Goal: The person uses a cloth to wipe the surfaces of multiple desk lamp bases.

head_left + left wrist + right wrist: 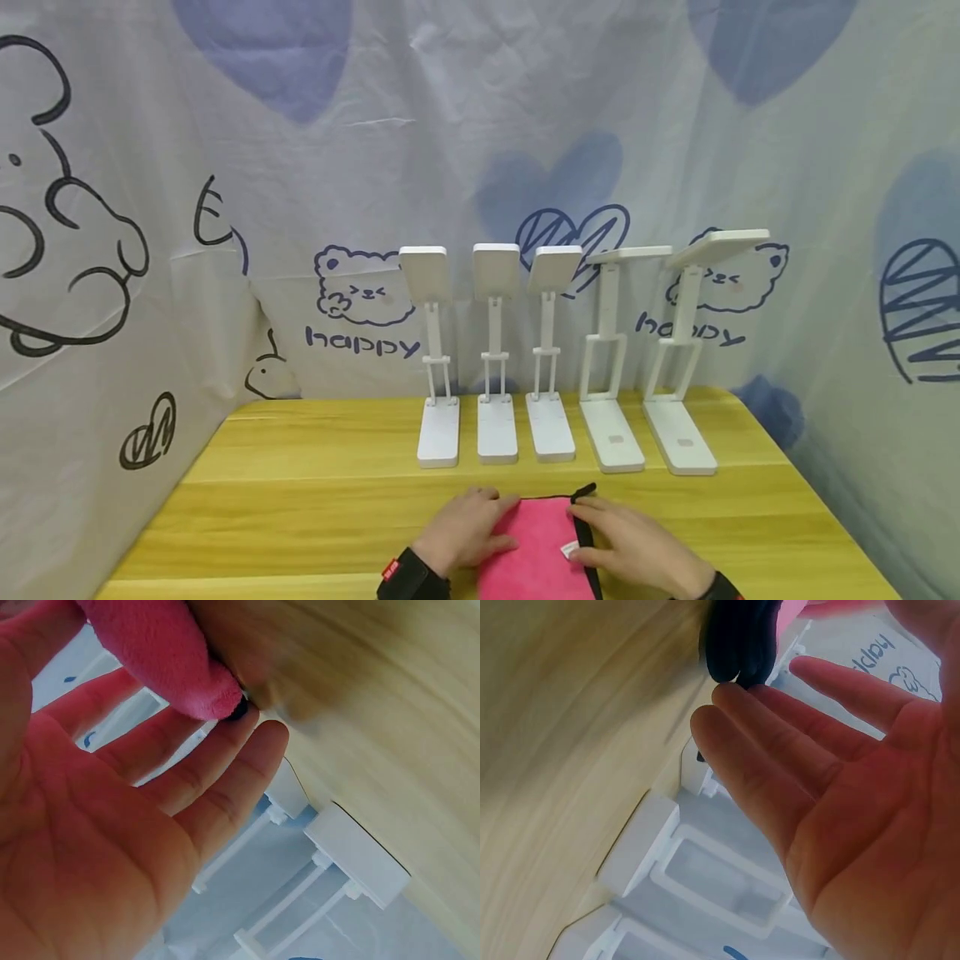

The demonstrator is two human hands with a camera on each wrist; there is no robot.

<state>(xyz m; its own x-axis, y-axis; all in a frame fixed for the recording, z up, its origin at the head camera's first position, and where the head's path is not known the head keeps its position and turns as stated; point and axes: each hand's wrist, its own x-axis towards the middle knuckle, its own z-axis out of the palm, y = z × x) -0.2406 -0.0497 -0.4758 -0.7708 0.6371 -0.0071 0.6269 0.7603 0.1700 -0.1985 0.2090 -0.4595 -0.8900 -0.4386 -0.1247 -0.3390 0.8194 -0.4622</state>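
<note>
A pink plush zipper pouch (534,542) lies flat on the wooden table at the front. A black zipper edge runs down its right side, with a black pull tab (585,492) at the top corner and a small white label (570,550). My left hand (468,529) rests against the pouch's left edge; in the left wrist view its fingers (217,780) are nearly straight, touching the plush. On the other side my right hand (637,546) touches the zipper edge, its thumb near the label. The right wrist view shows straight fingers (780,750) under the black edge (742,637).
Several white folding desk lamps stand in a row at the back of the wooden table (300,483), among them a leftmost lamp (438,433) and a rightmost lamp (680,442). A printed curtain (420,167) hangs behind the table and along both sides.
</note>
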